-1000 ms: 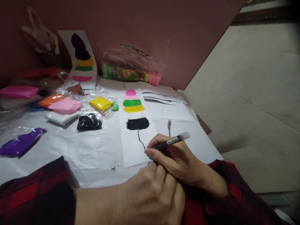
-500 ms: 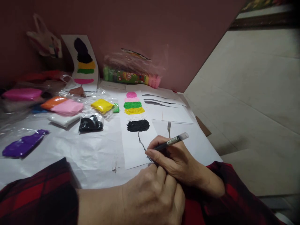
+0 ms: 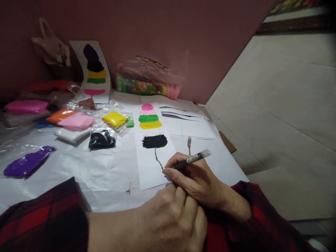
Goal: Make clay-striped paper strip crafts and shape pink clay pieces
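My right hand (image 3: 195,175) is closed around a dark pen (image 3: 187,161) with a clear end; its tip is hidden behind my fingers. It rests over the lower part of a paper strip (image 3: 147,168). On the strip are textured bands of pink, green, yellow, white and a black patch (image 3: 154,141). A dark squiggly line (image 3: 158,161) runs down from the black patch to my fingers. My left hand (image 3: 170,213) is closed with curled fingers in front of the right one, at the strip's lower edge; whatever its fingertips hold is hidden.
Bags of coloured clay, among them purple (image 3: 28,161), black (image 3: 102,139) and yellow (image 3: 114,119), lie to the left. A fork (image 3: 189,144) lies beyond my right hand. A second decorated sheet (image 3: 78,52) leans on the wall near a clear plastic pack (image 3: 147,86).
Almost nothing differs. Both hands and the pen hold nearly the same place, and the view has shifted very slightly.
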The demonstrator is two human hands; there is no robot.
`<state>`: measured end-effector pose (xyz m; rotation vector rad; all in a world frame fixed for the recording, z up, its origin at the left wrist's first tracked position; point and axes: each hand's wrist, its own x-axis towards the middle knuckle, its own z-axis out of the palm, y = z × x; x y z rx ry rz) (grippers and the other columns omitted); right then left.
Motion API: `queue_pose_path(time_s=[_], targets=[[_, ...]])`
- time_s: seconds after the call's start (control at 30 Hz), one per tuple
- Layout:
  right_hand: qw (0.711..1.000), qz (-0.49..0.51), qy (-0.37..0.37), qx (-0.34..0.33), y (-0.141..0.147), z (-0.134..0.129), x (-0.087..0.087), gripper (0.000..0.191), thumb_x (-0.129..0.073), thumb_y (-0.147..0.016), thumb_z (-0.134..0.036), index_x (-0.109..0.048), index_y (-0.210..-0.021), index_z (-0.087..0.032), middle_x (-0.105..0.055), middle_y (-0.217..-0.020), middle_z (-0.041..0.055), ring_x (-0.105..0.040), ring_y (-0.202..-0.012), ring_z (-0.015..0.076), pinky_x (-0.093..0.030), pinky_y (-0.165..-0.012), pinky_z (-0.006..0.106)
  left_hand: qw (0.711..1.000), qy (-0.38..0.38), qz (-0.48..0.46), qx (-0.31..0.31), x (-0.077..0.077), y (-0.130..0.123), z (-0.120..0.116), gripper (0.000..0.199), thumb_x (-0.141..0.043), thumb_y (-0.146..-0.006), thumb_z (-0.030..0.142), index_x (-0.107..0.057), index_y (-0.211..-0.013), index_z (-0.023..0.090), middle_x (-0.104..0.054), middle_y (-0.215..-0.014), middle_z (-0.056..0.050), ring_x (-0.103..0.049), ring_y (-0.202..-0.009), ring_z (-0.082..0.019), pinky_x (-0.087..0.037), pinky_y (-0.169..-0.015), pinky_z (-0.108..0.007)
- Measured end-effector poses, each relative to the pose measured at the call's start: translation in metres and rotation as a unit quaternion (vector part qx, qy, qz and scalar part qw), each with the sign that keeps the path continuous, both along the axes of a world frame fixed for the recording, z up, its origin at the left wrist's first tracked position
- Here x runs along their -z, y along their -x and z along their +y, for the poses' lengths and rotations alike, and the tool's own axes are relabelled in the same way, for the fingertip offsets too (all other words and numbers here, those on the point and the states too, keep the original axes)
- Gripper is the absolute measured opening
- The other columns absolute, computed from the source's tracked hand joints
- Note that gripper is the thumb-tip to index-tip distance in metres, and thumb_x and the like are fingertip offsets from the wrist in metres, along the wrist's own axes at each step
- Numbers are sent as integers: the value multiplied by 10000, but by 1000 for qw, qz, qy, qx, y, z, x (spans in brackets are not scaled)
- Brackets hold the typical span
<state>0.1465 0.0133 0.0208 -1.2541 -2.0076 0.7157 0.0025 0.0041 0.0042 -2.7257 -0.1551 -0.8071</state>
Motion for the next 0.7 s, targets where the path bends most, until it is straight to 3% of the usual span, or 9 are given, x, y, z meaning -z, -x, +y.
queue_pose_path(time_s=[0.5, 0.7], targets=[[1000, 8, -6, -1, 1, 0, -1, 140, -575, -892, -234, -642, -815, -139, -601, -684, -1, -518, -591, 110, -436, -590, 256, 1000, 2, -14, 7, 4, -2, 1, 206, -402, -817, 60, -559, -710, 138, -580, -582, -53, -540, -488, -191, -467, -439, -319], [1000, 10, 5, 0, 0, 1, 0, 147, -575, -891, -237, -640, -803, -139, -600, -679, 3, -520, -599, 115, -435, -599, 262, 999, 30, -20, 11, 6, -3, 1, 201, -412, -816, 57, -577, -727, 130, -601, -603, -58, -579, -535, -209, -512, -498, -345]])
